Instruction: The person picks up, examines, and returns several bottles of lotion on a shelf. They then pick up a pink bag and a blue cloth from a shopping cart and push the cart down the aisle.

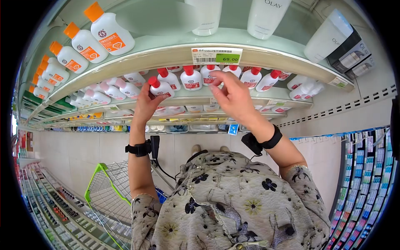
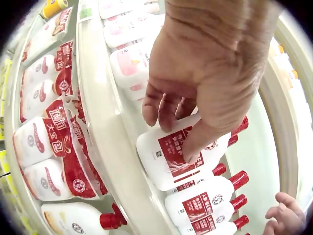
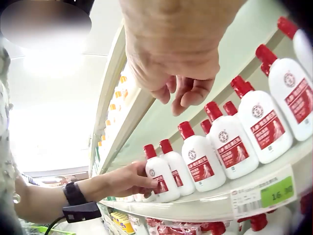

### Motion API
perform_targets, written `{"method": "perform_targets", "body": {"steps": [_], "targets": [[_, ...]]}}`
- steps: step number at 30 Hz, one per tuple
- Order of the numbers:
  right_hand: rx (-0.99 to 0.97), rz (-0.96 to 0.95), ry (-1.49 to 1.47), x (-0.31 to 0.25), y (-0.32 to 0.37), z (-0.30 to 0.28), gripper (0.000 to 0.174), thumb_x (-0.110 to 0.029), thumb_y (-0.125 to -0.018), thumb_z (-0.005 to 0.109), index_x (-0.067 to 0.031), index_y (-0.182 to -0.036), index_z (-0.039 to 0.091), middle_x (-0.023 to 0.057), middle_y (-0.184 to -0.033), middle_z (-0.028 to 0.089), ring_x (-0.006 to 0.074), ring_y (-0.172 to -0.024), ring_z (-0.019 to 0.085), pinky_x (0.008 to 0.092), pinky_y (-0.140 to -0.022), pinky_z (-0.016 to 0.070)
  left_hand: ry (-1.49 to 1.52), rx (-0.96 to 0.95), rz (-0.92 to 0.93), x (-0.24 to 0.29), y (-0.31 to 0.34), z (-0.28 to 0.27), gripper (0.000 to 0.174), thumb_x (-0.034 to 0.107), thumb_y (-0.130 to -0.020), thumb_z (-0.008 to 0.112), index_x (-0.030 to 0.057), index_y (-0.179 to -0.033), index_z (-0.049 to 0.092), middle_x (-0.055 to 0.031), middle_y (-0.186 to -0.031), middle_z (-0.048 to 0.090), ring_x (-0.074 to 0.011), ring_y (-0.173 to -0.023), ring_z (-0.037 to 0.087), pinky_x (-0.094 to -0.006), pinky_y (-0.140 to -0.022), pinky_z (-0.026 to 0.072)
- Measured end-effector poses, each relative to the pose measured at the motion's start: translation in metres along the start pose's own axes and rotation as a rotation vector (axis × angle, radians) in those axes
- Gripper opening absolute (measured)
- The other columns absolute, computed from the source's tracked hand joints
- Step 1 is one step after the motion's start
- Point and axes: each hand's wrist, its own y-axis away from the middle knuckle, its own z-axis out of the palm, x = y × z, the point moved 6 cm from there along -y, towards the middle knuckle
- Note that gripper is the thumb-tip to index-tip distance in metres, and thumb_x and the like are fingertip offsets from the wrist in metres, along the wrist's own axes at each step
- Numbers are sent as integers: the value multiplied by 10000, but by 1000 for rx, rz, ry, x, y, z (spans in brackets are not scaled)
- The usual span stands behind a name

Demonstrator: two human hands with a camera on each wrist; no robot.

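My left hand [image 1: 144, 104] grips a white lotion bottle [image 1: 161, 89] with a red cap and red label, at the left end of a row of matching bottles. In the left wrist view, the thumb lies across the label of this lotion bottle [image 2: 149, 149] and the fingers reach round its far side. My right hand [image 1: 236, 99] is raised before the middle of the row, its fingers loosely bent and holding nothing. Seen from the right wrist, that hand [image 3: 176, 61] hangs above the red caps of the lotion bottles [image 3: 199, 169].
Orange-capped bottles [image 1: 114, 35] and white OLAY bottles [image 1: 266, 18] stand on the shelf above, behind a price tag [image 1: 216, 57]. Pink-labelled bottles [image 2: 129, 63] sit beside the held one. Red-wrapped packs [image 2: 63, 142] fill the shelf below. A green-edged shopping cart [image 1: 108, 187] stands behind on the left.
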Motion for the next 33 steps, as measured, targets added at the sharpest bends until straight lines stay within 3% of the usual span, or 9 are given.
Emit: {"method": "perform_targets", "body": {"steps": [3,5,8,11,21,24,26,29,33], "targets": [[41,-162,-18,-15,-15,25,319,-56,-815,624,-59,-1123,539,101,-865,600,201,-594,575,300,-540,469,-57,-30,-14,-3,-2,0,509,52,-740,734,18,-1184,486,-35,-887,603,-90,-718,555,-240,-646,471],[86,-254,5,-21,-28,44,302,-62,-816,601,-57,-1112,542,146,-875,617,306,-663,611,371,-577,484,-20,-29,-14,-4,-4,1,502,65,-739,741,17,-1175,496,-19,-843,593,-71,-675,520,-229,-613,452],[-140,-65,129,-17,-52,76,281,-55,-818,560,-24,-1096,538,190,-857,627,376,-742,615,427,-647,490,-46,-41,-41,3,-8,5,475,57,-740,735,26,-1157,508,-11,-824,582,-67,-665,509,-226,-611,450],[-90,-196,268,-22,-67,93,243,-74,-756,584,55,-961,566,249,-853,614,374,-764,622,433,-639,515,30,-64,48,-14,-15,4,460,50,-738,730,36,-1145,515,-2,-797,569,-64,-646,493,-227,-602,444],[-179,-185,503,-23,-99,110,239,-136,-803,551,44,-931,640,248,-901,630,381,-842,619,449,-759,487,19,-101,25,-17,-16,6,477,48,-730,716,40,-1159,505,-15,-736,540,-81,-609,480,-249,-574,430],[-368,-87,527,-28,-91,102,277,-129,-803,563,51,-1009,602,250,-942,618,390,-884,604,446,-798,475,-67,-99,29,-5,-13,3,497,65,-724,723,36,-1166,495,-35,-736,544,-107,-621,506,-259,-584,440],[-404,-31,293,-24,-82,99,362,-109,-799,581,51,-1119,525,265,-1024,580,403,-950,576,444,-827,463,-107,-133,1,2,-9,3,516,24,-743,654,46,-1225,471,-69,-798,579,-132,-656,545,-268,-596,453],[-417,18,300,-15,-63,109,446,-112,-794,610,40,-1182,451,275,-1065,546,411,-973,560,451,-828,460,-126,-153,-18,-6,-5,1,549,-29,-760,537,46,-1292,428,-94,-874,606,-133,-681,570,-265,-598,460],[-320,77,183,-5,-47,121,470,-175,-792,648,36,-1151,429,277,-1075,529,427,-974,548,451,-804,469,71,-150,6,-1,-8,-12,550,-41,-766,443,44,-1309,433,-103,-920,616,-127,-661,566,-264,-579,455]]}}
